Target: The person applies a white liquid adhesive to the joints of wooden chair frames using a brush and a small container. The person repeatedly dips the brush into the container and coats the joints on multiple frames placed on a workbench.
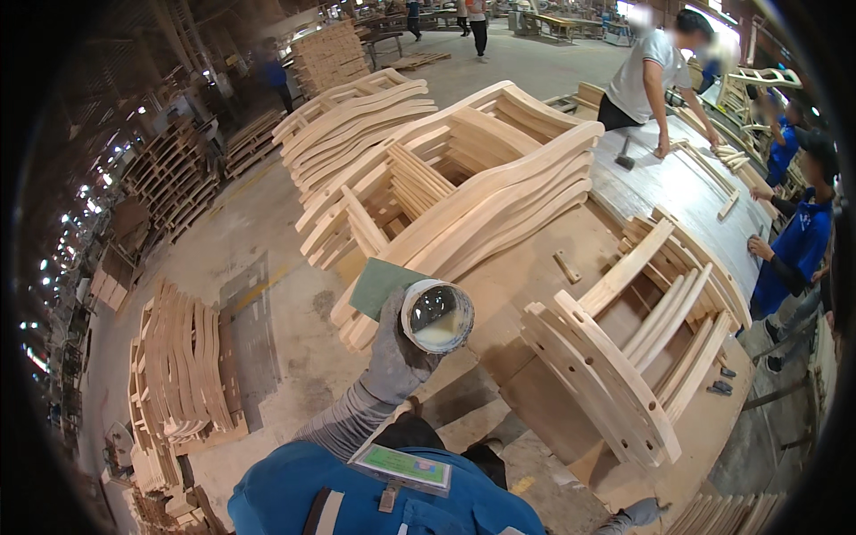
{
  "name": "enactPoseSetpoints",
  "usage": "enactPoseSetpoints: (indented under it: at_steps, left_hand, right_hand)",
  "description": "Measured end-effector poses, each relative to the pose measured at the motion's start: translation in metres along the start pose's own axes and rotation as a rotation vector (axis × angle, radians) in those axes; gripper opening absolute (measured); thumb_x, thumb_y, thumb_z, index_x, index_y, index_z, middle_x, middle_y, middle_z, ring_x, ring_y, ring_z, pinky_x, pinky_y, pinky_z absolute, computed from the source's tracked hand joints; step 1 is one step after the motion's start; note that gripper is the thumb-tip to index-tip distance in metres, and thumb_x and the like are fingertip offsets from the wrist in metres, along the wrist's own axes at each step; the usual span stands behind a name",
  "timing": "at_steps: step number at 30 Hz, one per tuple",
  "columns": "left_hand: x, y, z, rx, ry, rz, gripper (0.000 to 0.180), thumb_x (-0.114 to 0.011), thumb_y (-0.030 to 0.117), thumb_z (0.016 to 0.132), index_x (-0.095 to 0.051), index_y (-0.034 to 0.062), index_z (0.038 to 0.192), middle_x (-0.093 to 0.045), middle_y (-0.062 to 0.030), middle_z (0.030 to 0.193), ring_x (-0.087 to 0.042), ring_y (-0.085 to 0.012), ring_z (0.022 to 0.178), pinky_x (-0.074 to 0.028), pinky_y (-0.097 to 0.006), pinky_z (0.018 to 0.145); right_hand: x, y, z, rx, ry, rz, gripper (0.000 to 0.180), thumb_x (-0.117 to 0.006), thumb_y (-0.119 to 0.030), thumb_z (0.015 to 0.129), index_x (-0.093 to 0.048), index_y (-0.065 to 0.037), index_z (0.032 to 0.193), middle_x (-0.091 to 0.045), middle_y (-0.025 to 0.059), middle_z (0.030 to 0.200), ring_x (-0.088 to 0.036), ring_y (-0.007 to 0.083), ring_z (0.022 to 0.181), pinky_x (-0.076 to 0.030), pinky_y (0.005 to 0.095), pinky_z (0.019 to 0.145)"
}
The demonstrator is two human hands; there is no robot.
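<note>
My left hand (397,357), in a grey glove, is closed around an open round tub (459,337) with white, glue-like liquid inside. A green rectangular sheet (382,287) sticks out beside the tub, against the same hand. At the lower right edge, my gloved right hand (640,513) reaches out beside the table edge with its fingers extended; nothing shows in it. Near it stand upright wooden slats (727,515). A stack of curved wooden frames (615,379) with round holes lies on the brown board-topped table (526,308) ahead and right.
Larger stacks of curved wooden frames (499,214) rise directly ahead. More curved parts (183,357) stand on the left floor. A person in a white shirt (646,85) leans over a grey worktable (664,192) with a mallet (625,160); a person in blue (802,245) stands right.
</note>
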State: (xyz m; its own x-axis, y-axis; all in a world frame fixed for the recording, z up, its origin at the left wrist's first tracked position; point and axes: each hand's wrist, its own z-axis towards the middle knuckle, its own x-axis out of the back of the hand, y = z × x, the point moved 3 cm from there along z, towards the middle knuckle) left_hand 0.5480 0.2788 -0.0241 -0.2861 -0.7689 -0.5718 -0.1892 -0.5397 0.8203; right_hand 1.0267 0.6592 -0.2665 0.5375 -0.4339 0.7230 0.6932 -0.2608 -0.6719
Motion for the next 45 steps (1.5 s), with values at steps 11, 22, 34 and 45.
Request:
enactPoseSetpoints:
  at_steps: [11, 22, 34, 45]
  left_hand:
    - [0.088, 0.087, 0.047, -0.247, -0.077, 0.544, 0.044, -0.037, 0.038, 0.096, -0.041, 0.0073, 0.128, -0.051, -0.0111, 0.123, -0.052, -0.028, 0.113, -0.048, -0.046, 0.092]
    - [0.251, 0.183, 0.106, -0.209, -0.044, 0.308, 0.066, -0.057, -0.002, 0.079, -0.024, 0.0061, 0.135, -0.039, -0.0121, 0.131, -0.043, -0.0232, 0.12, -0.042, -0.033, 0.099]
    - [0.276, 0.194, 0.146, 0.369, -0.396, -0.254, 0.051, -0.028, 0.042, 0.098, -0.036, 0.0048, 0.133, -0.047, -0.0108, 0.129, -0.046, -0.0228, 0.12, -0.041, -0.039, 0.101]
    - [0.31, 0.147, 0.155, -0.125, -0.18, 0.271, 0.053, -0.036, 0.042, 0.096, -0.028, 0.0079, 0.137, -0.043, -0.0119, 0.13, -0.045, -0.0226, 0.12, -0.044, -0.037, 0.097]
  right_hand:
    - [0.061, -0.272, -0.191, 0.6, -0.307, 1.003, 0.066, -0.024, -0.049, 0.097, -0.033, 0.003, 0.136, -0.056, 0.0191, 0.117, -0.061, 0.029, 0.095, -0.05, 0.0373, 0.084]
    - [0.088, -0.432, -0.529, 0.66, -1.1, 1.037, 0.012, -0.057, 0.008, 0.081, -0.058, 0.004, 0.092, -0.063, 0.0184, 0.101, -0.061, 0.0239, 0.094, -0.05, 0.0349, 0.084]
    - [0.101, -0.502, -0.694, 1.467, -0.931, 0.907, 0.026, -0.073, -0.002, 0.072, -0.059, -0.005, 0.094, -0.067, 0.0136, 0.092, -0.067, 0.0252, 0.08, -0.053, 0.0308, 0.065]
    - [0.115, -0.461, -0.71, 1.26, -1.089, 0.914, 0.024, -0.067, 0.004, 0.076, -0.055, 0.0, 0.097, -0.064, 0.0189, 0.099, -0.065, 0.0273, 0.091, -0.054, 0.0343, 0.073]
